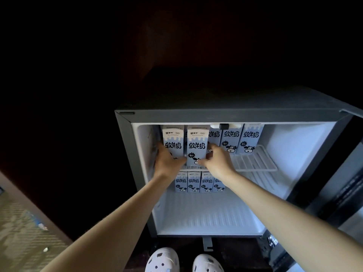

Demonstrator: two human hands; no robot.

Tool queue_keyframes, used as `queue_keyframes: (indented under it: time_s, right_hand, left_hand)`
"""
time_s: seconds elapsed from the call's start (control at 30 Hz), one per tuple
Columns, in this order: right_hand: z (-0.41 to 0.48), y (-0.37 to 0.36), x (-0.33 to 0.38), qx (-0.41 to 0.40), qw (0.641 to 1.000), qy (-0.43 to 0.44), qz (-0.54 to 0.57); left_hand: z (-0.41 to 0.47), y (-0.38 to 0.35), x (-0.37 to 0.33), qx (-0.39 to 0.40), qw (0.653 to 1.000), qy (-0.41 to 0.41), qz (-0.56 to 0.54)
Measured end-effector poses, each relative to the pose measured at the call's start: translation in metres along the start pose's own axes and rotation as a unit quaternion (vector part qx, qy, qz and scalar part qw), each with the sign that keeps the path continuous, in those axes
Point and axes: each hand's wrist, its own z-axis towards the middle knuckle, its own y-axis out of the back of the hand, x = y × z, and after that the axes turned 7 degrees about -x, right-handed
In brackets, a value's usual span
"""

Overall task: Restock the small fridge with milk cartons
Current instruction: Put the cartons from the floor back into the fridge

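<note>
The small fridge (225,112) stands open with its light on. Two blue-and-white milk cartons stand at the front left of the wire shelf (255,163). My left hand (167,160) grips the left carton (172,138) low on its left side. My right hand (216,160) grips the right carton (197,144) round its lower right edge. Three more cartons (249,138) stand behind them at the back of the shelf. Below the shelf a row of several cartons (194,182) stands at the back of the lower compartment.
The fridge door (345,183) hangs open on the right. The right half of the wire shelf and the fridge floor (206,213) hold nothing. Dark cabinet walls surround the fridge. White clogs (163,260) show at the bottom, patterned carpet (23,228) at lower left.
</note>
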Motion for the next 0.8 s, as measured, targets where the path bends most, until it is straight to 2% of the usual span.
queue_keyframes:
  time_s: [0.2, 0.37, 0.53, 0.8]
  right_hand:
    - [-0.005, -0.013, -0.008, -0.038, 0.997, 0.057, -0.043]
    - [-0.008, -0.019, -0.007, -0.064, 0.993, 0.081, -0.064]
    - [-0.005, -0.025, -0.010, -0.076, 0.991, 0.074, -0.079]
    - [-0.008, -0.026, -0.007, -0.049, 0.994, 0.049, -0.089]
  left_hand:
    - [-0.001, 0.006, 0.007, 0.047, 0.998, -0.014, 0.036]
    - [0.001, 0.003, 0.009, 0.021, 0.998, -0.030, 0.049]
    - [0.000, -0.002, 0.012, -0.016, 0.998, -0.028, 0.057]
    - [-0.005, -0.001, 0.008, 0.000, 0.995, 0.017, 0.103]
